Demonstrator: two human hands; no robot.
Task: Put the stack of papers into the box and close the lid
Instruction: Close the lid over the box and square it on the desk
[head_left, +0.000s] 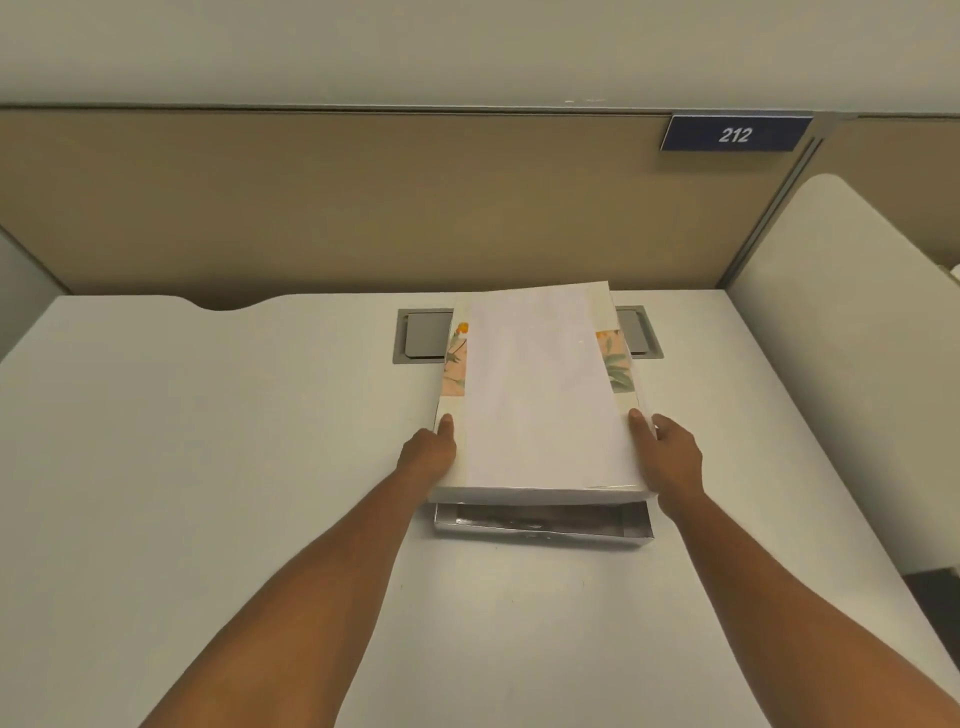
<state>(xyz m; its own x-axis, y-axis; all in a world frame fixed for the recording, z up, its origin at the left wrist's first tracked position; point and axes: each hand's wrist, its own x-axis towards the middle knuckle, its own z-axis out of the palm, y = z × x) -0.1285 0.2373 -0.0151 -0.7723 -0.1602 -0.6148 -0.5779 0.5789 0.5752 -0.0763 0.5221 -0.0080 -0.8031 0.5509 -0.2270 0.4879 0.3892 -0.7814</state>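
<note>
A white stack of papers lies slightly skewed on top of a white box lid with a flower print along its sides. My left hand grips the lid's near left corner, thumb on top. My right hand grips the near right corner the same way. The lid's near edge is raised off the desk. Under it the box base pokes out toward me, showing a shiny silver inside. The rest of the base is hidden by the lid.
Everything rests on a white desk. A grey cable hatch is set into the desk behind the box. A tan partition with a blue "212" sign closes off the back. A white side panel stands at the right.
</note>
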